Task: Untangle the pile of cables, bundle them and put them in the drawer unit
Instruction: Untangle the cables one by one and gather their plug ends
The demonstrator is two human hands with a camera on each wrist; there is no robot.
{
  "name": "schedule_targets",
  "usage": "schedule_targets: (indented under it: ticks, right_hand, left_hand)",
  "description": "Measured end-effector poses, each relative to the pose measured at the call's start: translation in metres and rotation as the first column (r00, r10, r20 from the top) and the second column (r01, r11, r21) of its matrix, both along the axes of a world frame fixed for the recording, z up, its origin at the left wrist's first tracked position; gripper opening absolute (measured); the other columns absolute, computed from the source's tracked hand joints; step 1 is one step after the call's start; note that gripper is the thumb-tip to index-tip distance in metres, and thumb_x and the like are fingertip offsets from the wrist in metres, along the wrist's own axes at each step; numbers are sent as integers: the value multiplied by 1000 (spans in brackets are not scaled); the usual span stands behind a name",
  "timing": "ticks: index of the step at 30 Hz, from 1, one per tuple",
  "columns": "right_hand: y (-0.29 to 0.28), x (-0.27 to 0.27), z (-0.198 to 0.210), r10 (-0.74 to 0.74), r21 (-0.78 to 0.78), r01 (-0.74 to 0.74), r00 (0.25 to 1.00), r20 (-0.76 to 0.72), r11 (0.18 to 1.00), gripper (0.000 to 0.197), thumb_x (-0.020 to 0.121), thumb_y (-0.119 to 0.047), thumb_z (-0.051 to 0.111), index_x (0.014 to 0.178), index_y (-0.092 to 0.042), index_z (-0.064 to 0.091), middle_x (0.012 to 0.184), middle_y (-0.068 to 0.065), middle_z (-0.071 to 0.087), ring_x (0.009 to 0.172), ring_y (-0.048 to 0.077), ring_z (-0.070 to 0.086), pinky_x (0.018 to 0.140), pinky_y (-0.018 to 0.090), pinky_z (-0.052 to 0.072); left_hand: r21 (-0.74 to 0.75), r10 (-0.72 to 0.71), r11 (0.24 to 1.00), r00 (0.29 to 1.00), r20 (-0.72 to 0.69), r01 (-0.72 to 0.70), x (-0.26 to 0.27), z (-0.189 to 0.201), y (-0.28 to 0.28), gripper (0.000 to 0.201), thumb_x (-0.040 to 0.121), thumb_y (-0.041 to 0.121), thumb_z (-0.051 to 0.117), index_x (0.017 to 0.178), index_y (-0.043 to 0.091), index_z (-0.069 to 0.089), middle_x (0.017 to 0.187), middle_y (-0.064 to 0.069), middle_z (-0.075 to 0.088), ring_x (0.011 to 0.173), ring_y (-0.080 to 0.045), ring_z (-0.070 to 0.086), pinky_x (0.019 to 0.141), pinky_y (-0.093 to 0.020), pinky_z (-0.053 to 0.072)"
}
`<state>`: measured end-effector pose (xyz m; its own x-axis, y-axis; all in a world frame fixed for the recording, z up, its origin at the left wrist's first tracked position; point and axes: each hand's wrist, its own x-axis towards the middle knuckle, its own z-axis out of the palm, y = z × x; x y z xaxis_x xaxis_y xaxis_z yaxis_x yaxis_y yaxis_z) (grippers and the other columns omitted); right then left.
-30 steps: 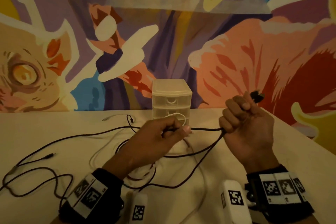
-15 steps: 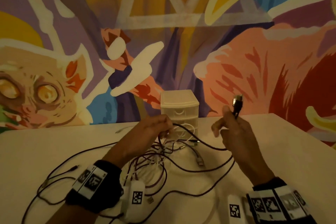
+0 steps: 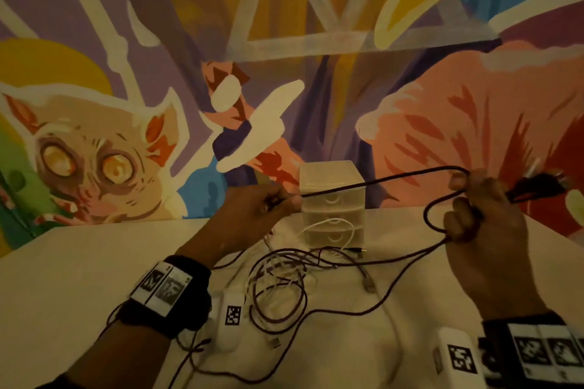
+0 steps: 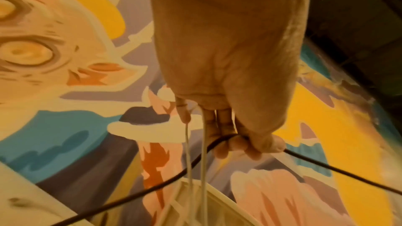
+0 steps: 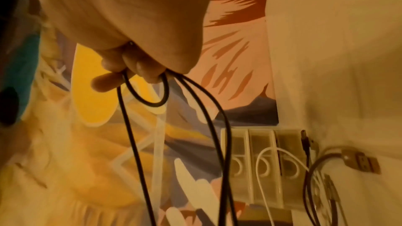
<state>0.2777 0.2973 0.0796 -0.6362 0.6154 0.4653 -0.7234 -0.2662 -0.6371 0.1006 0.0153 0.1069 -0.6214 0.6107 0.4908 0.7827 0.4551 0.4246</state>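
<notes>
A black cable (image 3: 379,181) is stretched taut in the air between my hands. My left hand (image 3: 259,208) pinches it at thumb and fingers (image 4: 241,145), with white cable strands (image 4: 195,169) hanging under it. My right hand (image 3: 474,215) grips the cable's looped end (image 5: 150,92), and the plug (image 3: 537,188) sticks out to the right. A tangle of dark and white cables (image 3: 284,278) lies on the table in front of the clear three-drawer unit (image 3: 331,202), whose drawers look shut.
The pale table (image 3: 79,262) runs to a painted wall right behind the drawer unit. A loose USB plug (image 3: 368,284) lies right of the tangle. Cable strands trail toward the near-left edge (image 3: 189,354).
My hands have pulled apart, the right one moving up and to the right, so the black cable now runs straight between them with a loop in my right hand.
</notes>
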Motion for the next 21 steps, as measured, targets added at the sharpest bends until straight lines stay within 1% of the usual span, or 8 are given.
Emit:
schedule_targets:
  ticks: [5, 9, 12, 14, 16, 18, 19, 21]
  right_hand:
    - [4, -14, -12, -117, -62, 130, 977, 176, 990, 46, 107, -3, 52, 71, -24, 32, 75, 1, 63, 49, 12, 18, 46, 25, 17]
    - [0, -31, -27, -316, 291, 190, 814, 488, 938, 37, 97, -7, 66, 67, -15, 46, 73, 13, 59, 49, 18, 30, 50, 32, 28]
    - [-12, -33, -36, -497, 584, 117, 671, 550, 803, 43, 97, -35, 73, 63, -10, 65, 59, 5, 53, 56, 24, 45, 63, 39, 38]
    - [-13, -28, -33, -553, 606, 183, 662, 507, 774, 41, 98, -51, 68, 75, -19, 79, 48, -6, 50, 57, 23, 49, 64, 40, 39]
    - [-9, -25, -28, -450, 419, 257, 759, 470, 871, 44, 103, -51, 62, 73, -23, 79, 55, -7, 54, 48, 15, 39, 57, 35, 30]
    - [-8, -22, -19, -168, 94, 141, 899, 405, 985, 50, 107, -45, 58, 64, -21, 61, 66, 7, 48, 43, 13, 26, 49, 32, 20]
    - [-12, -19, -14, -7, -34, 20, 944, 330, 999, 50, 109, -42, 55, 63, -21, 50, 64, 6, 39, 42, 11, 22, 47, 31, 15]
    - [-25, -18, -3, 222, -138, -198, 957, 188, 970, 50, 111, -38, 47, 65, -23, 35, 59, -2, 25, 42, 9, 17, 46, 29, 9]
  left_hand:
    - [39, 418, 905, 866, -275, -424, -32, -3, -28, 20, 107, 45, 57, 89, 36, 59, 79, 10, 65, 87, -10, 57, 85, -39, 28]
    - [408, 223, 893, 974, -34, -190, -26, 24, -49, 28, 107, 49, 52, 99, 25, 62, 80, 2, 68, 69, -3, 63, 67, -24, 51]
    - [402, 209, 901, 975, -75, -162, -3, 52, -77, 33, 105, 55, 53, 97, 27, 69, 70, 5, 62, 60, -10, 53, 63, -22, 44]
    - [306, 177, 933, 982, 63, -188, 8, 60, -105, 50, 103, 56, 53, 81, 17, 77, 63, 5, 62, 58, -8, 51, 71, -31, 43]
    - [-22, 219, 975, 932, 291, -222, 15, 54, -133, 69, 97, 66, 48, 67, 13, 80, 61, 3, 66, 60, -8, 56, 76, -35, 46]
    - [-425, 346, 873, 918, 194, -239, 16, 34, -151, 68, 86, 84, 41, 74, 34, 85, 78, 12, 76, 78, -4, 66, 86, -29, 50]
    - [-514, 359, 817, 928, 97, -262, 18, 24, -150, 69, 78, 95, 35, 84, 46, 84, 91, 20, 77, 90, 2, 66, 88, -23, 49]
    - [-404, 274, 885, 960, 51, -231, 24, 5, -134, 73, 71, 103, 37, 110, 54, 74, 114, 32, 69, 108, 8, 63, 88, -14, 47]
